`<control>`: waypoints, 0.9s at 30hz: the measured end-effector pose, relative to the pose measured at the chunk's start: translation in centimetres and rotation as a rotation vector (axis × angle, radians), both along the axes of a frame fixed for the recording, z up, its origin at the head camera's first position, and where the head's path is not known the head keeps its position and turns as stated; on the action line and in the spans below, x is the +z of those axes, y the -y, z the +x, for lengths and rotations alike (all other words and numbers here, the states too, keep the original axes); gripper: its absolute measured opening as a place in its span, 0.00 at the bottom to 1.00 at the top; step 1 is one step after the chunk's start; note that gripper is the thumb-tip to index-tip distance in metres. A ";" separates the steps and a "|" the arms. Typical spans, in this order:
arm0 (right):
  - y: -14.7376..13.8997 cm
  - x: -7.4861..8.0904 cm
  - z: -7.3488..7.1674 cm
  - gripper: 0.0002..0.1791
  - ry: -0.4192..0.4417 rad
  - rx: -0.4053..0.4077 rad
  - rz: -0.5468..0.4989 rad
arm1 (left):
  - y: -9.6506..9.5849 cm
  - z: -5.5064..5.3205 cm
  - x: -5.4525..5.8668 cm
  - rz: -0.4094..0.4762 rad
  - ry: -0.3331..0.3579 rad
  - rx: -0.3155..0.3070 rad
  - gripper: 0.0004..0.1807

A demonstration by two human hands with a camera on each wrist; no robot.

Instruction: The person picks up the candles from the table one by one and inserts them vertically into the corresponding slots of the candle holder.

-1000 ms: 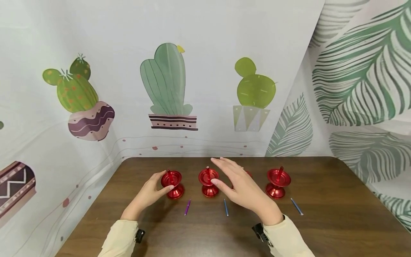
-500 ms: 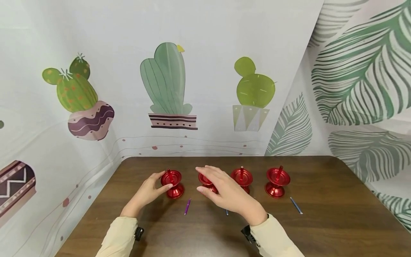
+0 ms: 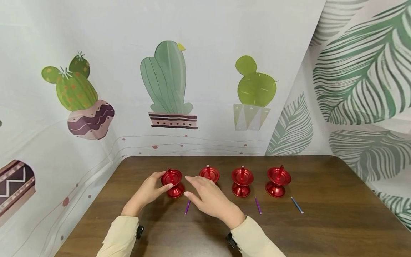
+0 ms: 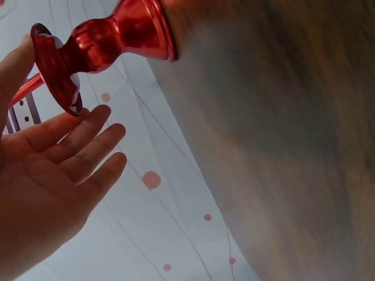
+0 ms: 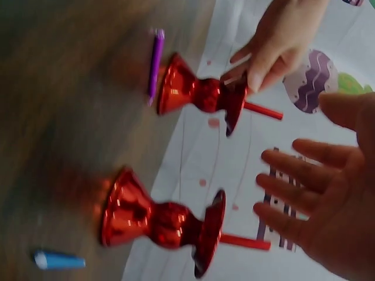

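Head view: the left hand (image 3: 148,191) pinches the round top of the first red stand (image 3: 176,182), with its thumb on the near side and a finger on the far side. In the left wrist view its other fingers stick out loose. The first red stand is at the left end of a row of four, straight up on the brown table (image 3: 192,232), and a thin red stick (image 3: 170,174) pokes up from its middle. The right hand (image 3: 210,198) is spread, its thumb away from its long fingers. It hangs in front of the second red stand (image 3: 210,174) and hides its bottom; the right wrist view shows a gap between them. The third red stand (image 3: 242,180) and fourth red stand (image 3: 278,182) come next. A purple stick (image 3: 187,207) lies near the first one, another purple stick (image 3: 258,206) near the third, a blue stick (image 3: 297,205) near the fourth. The right wrist view shows a second blue stick (image 5: 58,260). Behind is a white cloth (image 3: 212,21) with cactus pictures.
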State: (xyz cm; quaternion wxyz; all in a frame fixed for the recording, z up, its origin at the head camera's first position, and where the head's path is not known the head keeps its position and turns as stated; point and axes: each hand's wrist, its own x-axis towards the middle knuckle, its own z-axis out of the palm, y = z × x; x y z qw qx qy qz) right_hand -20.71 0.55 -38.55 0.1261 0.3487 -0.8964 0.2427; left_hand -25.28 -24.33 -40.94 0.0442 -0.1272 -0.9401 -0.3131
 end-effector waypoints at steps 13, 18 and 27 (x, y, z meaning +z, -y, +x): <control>4.3 -2.6 1.2 0.35 0.163 -0.250 0.200 | -0.2 -0.1 -0.1 -0.022 -0.015 -0.001 0.39; 5.7 -3.4 1.7 0.40 0.295 -0.371 0.250 | -0.1 -0.2 -0.2 -0.024 -0.017 -0.008 0.40; 7.0 -4.4 1.4 0.40 0.345 -0.473 0.318 | 0.1 -0.1 -0.3 -0.021 -0.024 -0.011 0.39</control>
